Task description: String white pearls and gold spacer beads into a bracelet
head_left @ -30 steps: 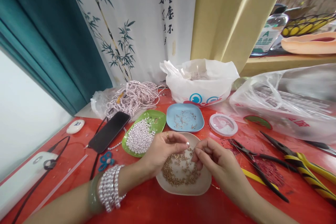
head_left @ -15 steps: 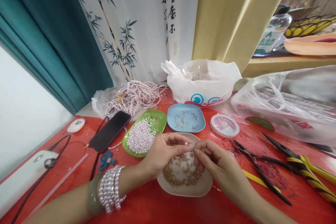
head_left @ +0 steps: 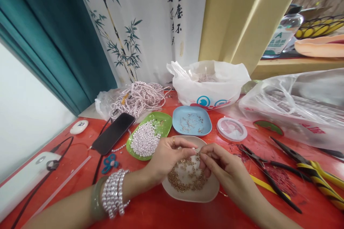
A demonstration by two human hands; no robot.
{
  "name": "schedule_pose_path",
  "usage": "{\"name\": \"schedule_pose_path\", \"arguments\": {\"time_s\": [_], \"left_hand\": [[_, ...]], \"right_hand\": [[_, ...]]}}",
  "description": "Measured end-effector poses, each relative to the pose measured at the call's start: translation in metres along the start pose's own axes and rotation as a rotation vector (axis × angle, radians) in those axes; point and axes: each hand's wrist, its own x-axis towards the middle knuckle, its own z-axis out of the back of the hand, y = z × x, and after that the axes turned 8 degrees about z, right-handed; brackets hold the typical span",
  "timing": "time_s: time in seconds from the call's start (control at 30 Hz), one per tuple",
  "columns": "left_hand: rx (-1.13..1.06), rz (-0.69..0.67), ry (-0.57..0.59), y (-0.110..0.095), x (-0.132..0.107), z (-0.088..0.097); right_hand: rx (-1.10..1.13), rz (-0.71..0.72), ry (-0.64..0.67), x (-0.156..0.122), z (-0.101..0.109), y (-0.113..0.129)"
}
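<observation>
Left hand and right hand pinch a tiny piece, too small to identify, above the near beige plate of gold beads — apparently fine fitting, calling for steady alignment.

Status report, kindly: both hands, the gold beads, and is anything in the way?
Left hand, right hand: pinching above cream tray, anything held too small to tell. Gold beads: loose in tray. Black-handled pliers beside right hand, apparently not blocking.

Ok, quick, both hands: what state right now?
Left hand: closed in a pinch; anything held is too small to tell.
Right hand: also pinched closed; contents can't be made out.
</observation>
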Motion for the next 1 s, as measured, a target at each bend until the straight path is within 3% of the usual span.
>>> {"name": "schedule_pose_path", "arguments": {"time_s": [0.47,0.83,1.0], "left_hand": [[0.109,-0.07,-0.021,0.0012,-0.0025,0.0008],[0.1,-0.107,0.104,-0.0026,-0.0063,-0.0004],[0.095,-0.089,0.059,-0.0019,-0.0064,0.0002]], "right_hand": [[0.027,-0.025,0.008,0.0011,0.0005,0.0019],[0.037,-0.047,0.016,0.0027,-0.0002,-0.0006],[0.044,-0.038,-0.001,0.0018,0.0004,-0.0005]]}}
